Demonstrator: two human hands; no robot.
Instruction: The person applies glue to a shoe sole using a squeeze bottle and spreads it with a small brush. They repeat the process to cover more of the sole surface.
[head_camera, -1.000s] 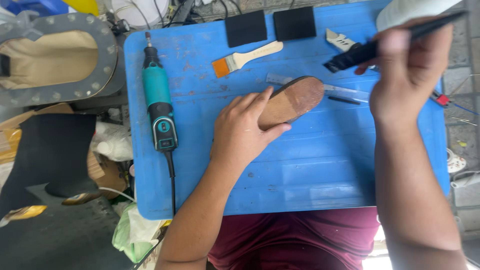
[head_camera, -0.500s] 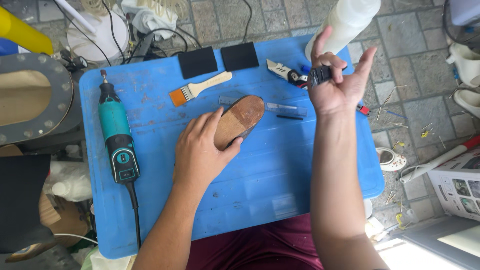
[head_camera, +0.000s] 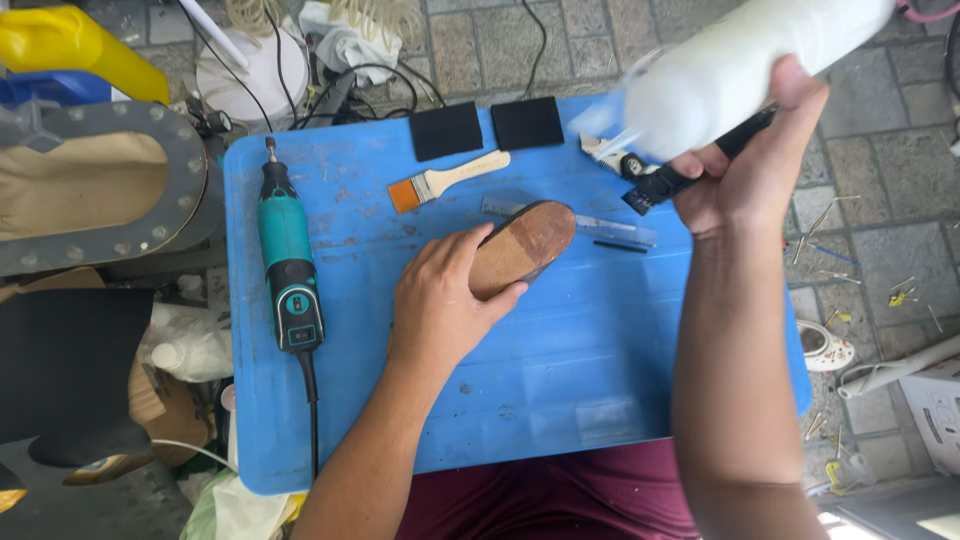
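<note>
The left hand (head_camera: 440, 305) lies flat on the blue desk (head_camera: 560, 400), its fingers curled over the heel end of a brown shoe sole (head_camera: 522, 247) and pressing it down. The sole sits near the middle of the desk, its toe end pointing up and to the right, over a clear ruler (head_camera: 620, 226) that lies beneath it. The right hand (head_camera: 745, 165) is raised above the desk's far right corner, fingers closed around a white plastic bottle (head_camera: 745, 62) and a black brush (head_camera: 670, 180) together. The bottle is blurred and covers part of that corner, along with a small cutter (head_camera: 612, 157). To the left lies a teal rotary tool (head_camera: 288, 265) with its cord. Behind the sole are an orange-bristled paintbrush (head_camera: 445, 180) and two black square pads (head_camera: 486, 128).
</note>
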